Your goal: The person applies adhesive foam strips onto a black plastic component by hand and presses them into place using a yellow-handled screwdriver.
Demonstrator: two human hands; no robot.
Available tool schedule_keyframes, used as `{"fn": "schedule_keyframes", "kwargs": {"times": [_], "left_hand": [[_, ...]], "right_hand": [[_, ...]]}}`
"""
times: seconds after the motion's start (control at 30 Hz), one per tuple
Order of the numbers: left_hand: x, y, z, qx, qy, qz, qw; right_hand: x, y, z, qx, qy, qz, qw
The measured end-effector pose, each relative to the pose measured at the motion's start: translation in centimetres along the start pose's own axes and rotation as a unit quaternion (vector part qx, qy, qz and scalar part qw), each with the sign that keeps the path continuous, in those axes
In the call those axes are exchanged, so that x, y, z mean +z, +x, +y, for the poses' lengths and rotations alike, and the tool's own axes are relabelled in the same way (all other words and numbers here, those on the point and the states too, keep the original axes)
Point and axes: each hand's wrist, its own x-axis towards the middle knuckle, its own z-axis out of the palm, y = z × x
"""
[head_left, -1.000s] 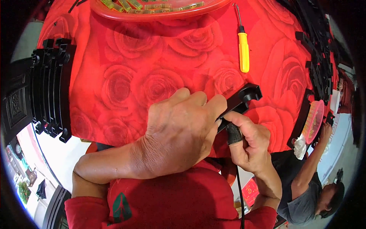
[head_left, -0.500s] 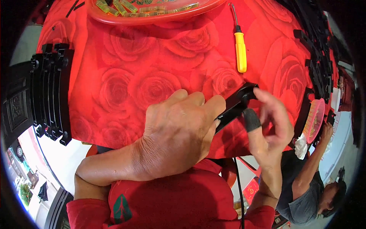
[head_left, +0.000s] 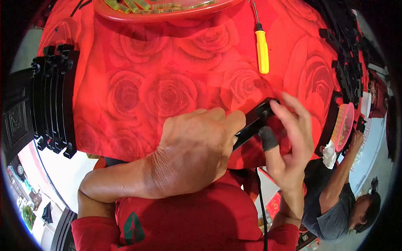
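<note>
My left hand (head_left: pixel 192 150) is closed around a black bar-shaped piece (head_left: pixel 251 127), held slanting up to the right over the near part of the table. Most of its lower end is hidden by that hand. At its far end, my right hand (head_left: pixel 295 144) has its fingers spread, the index fingertip at the end of the bar. A dark finger sleeve (head_left: pixel 268 139) covers the right thumb, which is close to the bar's side. Beyond the hands lies a yellow-handled tool (head_left: pixel 262 52) with a thin metal shaft.
A red tray (head_left: pixel 167 18) of yellow-green vials (head_left: pixel 142 4) stands at the far side. Black bars (head_left: pixel 54 100) are lined up at the left, more black pieces (head_left: pixel 349 54) at the right. A pink oval container (head_left: pixel 346 125) sits near another person's hand (head_left: pixel 357 141). Rose-patterned red cloth covers the table.
The far end of the bar has come slightly nearer and to the left. My right hand has shifted left a little, its fingers more stretched out. My left hand keeps its hold.
</note>
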Motion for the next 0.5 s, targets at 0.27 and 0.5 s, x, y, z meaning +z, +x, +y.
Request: {"fn": "schedule_keyframes", "kwargs": {"times": [0.27, 0.5], "left_hand": [[0.6, -0.3, -0.7, 0.021, -0.014, 0.015, 1.000], [0.2, -0.2, -0.7, 0.016, -0.019, 0.010, 1.000]], "right_hand": [[0.0, -1.0, -0.2, -0.030, 0.063, -0.120, 0.990], [-1.1, 1.1, 0.3, 0.117, 0.179, -0.287, 0.934]]}}
